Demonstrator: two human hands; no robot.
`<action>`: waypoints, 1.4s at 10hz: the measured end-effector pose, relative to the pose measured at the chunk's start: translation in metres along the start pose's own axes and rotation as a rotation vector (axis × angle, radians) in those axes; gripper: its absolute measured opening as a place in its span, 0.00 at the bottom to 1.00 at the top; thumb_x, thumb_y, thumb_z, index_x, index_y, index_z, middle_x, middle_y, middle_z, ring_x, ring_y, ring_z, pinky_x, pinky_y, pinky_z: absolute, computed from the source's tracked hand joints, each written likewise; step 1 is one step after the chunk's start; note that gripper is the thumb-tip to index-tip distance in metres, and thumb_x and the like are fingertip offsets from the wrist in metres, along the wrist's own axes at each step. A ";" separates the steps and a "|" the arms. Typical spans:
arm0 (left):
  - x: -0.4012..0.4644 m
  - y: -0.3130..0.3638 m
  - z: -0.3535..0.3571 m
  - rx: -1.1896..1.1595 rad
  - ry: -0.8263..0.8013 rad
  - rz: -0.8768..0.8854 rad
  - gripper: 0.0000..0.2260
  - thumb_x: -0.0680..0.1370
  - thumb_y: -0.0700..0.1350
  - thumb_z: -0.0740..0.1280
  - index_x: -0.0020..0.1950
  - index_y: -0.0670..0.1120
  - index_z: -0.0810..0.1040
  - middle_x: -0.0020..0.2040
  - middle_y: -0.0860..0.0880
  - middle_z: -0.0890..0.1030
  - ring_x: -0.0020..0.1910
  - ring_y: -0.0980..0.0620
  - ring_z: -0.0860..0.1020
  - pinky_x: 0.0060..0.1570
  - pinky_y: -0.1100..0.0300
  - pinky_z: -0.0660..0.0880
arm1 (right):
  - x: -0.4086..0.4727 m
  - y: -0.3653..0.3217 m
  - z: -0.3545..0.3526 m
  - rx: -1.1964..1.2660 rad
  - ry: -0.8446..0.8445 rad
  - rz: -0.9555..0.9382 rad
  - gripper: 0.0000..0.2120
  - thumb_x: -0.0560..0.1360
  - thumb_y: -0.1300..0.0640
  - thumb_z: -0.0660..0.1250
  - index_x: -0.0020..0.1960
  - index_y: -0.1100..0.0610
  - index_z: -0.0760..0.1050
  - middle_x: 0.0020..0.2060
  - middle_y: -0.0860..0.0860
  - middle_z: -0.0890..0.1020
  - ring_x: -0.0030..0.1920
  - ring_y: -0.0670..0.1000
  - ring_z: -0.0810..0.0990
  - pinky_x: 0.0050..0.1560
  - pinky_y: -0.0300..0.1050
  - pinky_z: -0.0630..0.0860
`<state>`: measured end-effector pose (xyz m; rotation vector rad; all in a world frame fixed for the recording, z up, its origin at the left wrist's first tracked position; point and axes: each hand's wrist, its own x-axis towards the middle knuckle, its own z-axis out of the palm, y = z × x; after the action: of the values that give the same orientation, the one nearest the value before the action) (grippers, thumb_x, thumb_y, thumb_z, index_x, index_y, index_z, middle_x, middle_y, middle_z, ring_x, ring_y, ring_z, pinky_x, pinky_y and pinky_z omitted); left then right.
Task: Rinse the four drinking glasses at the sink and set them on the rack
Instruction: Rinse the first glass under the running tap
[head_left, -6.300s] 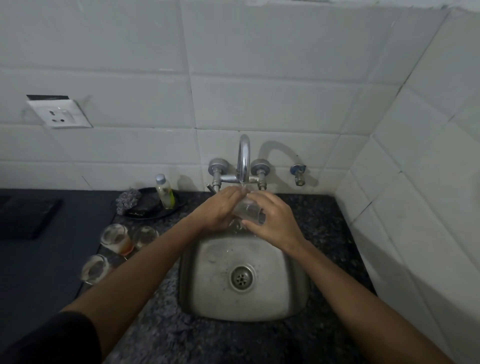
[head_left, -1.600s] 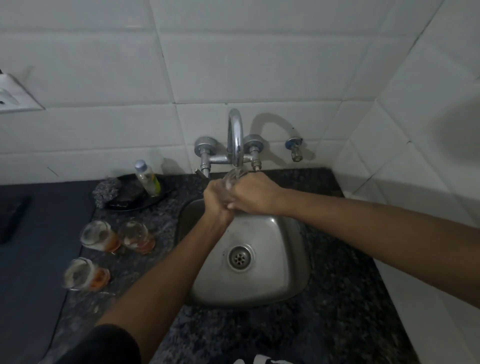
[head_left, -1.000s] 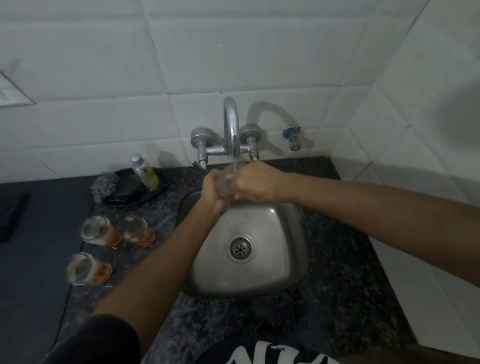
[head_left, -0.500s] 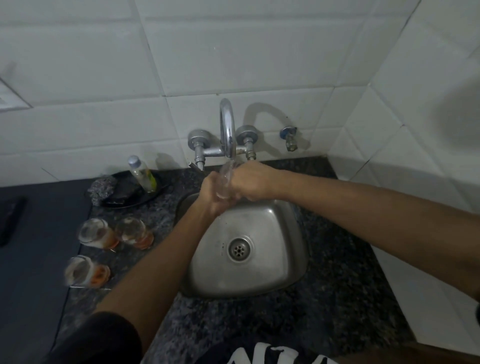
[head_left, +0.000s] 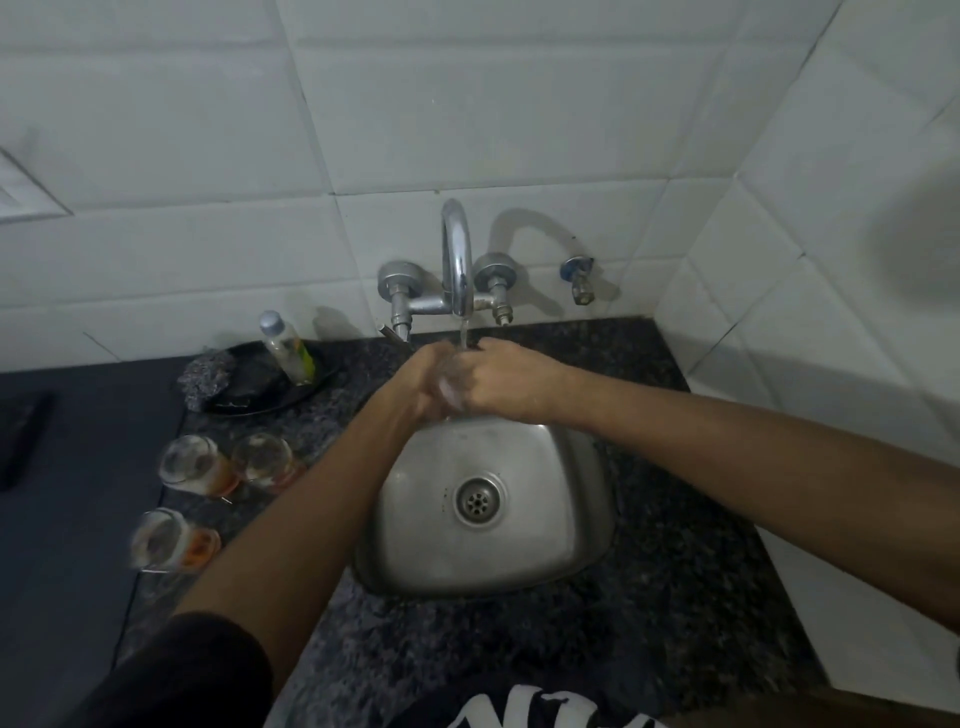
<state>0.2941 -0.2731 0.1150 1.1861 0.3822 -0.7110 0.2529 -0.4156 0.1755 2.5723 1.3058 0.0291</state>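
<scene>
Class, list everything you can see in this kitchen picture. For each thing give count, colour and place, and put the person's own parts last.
glass under tap: 1, clear, between both hands over the sink
waiting glasses: 3, clear with orange residue, counter left of sink
sink: 1, steel, centre
tap: 1, chrome, running, on wall
small valve: 1, metal, right of tap
bottle: 1, clear, on dark dish
dark dish: 1, black, back left
scrubber: 1, grey, beside dish
counter: 1, dark speckled
left hand: 1, holding glass
right hand: 1, holding glass
</scene>
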 end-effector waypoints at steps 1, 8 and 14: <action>-0.003 -0.003 0.002 -0.169 -0.010 0.127 0.17 0.84 0.43 0.52 0.47 0.38 0.77 0.39 0.42 0.81 0.37 0.48 0.80 0.38 0.58 0.78 | 0.000 -0.007 -0.006 0.055 -0.017 0.131 0.14 0.83 0.51 0.64 0.63 0.58 0.79 0.59 0.57 0.82 0.60 0.58 0.81 0.53 0.50 0.77; -0.004 0.009 -0.001 -0.275 0.009 0.033 0.20 0.82 0.47 0.55 0.48 0.36 0.82 0.43 0.40 0.83 0.43 0.44 0.82 0.47 0.52 0.78 | 0.005 -0.009 -0.010 0.311 -0.012 0.368 0.15 0.81 0.49 0.69 0.62 0.59 0.79 0.59 0.57 0.82 0.58 0.58 0.81 0.54 0.52 0.77; -0.015 0.001 -0.003 -0.184 -0.008 0.075 0.15 0.80 0.44 0.59 0.45 0.38 0.84 0.40 0.43 0.82 0.38 0.47 0.80 0.37 0.56 0.78 | -0.005 -0.014 -0.005 0.302 0.055 0.261 0.16 0.78 0.63 0.70 0.66 0.57 0.79 0.67 0.55 0.80 0.68 0.57 0.77 0.62 0.55 0.75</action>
<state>0.2837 -0.2658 0.1239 1.0177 0.3863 -0.6026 0.2380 -0.4102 0.1770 3.0038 1.0517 -0.0532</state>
